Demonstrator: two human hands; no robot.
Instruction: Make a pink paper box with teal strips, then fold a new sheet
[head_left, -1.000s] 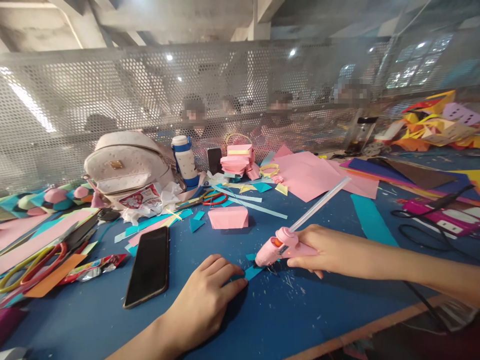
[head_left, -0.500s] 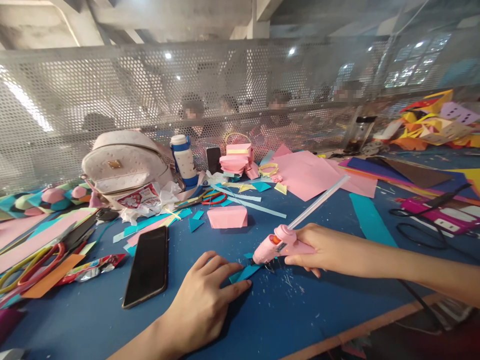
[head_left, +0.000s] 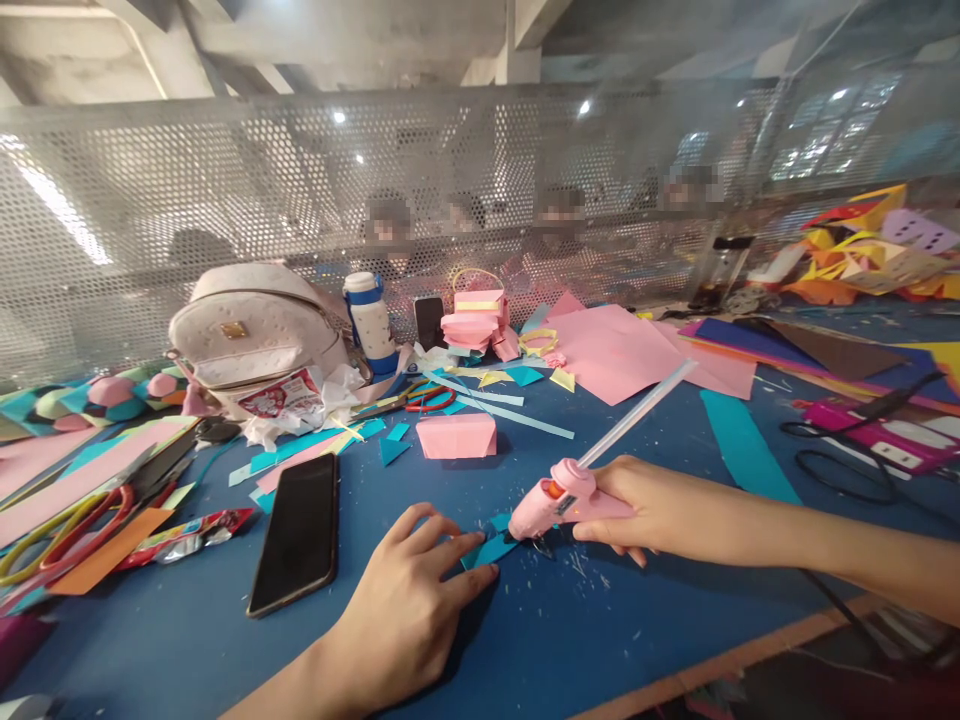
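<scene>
My right hand is closed round the handle of a pink hot glue gun, with a clear glue stick jutting up from its back. The nozzle points down to the left and meets a small blue paper piece low over the table. My left hand holds that piece at its left end between thumb and fingers; its underside is hidden. Just beyond stands a folded pink paper piece. A black phone lies left of my left hand.
A white backpack, a bottle and a pink paper construction line the back, before a perforated metal screen. Scissors lie left. Pink paper sheets and a magenta power strip are right. People sit behind the screen.
The glue gun's nozzle has shifted slightly along the blue paper, and the gun has dipped a little. My left hand stays nearly still on the paper.
</scene>
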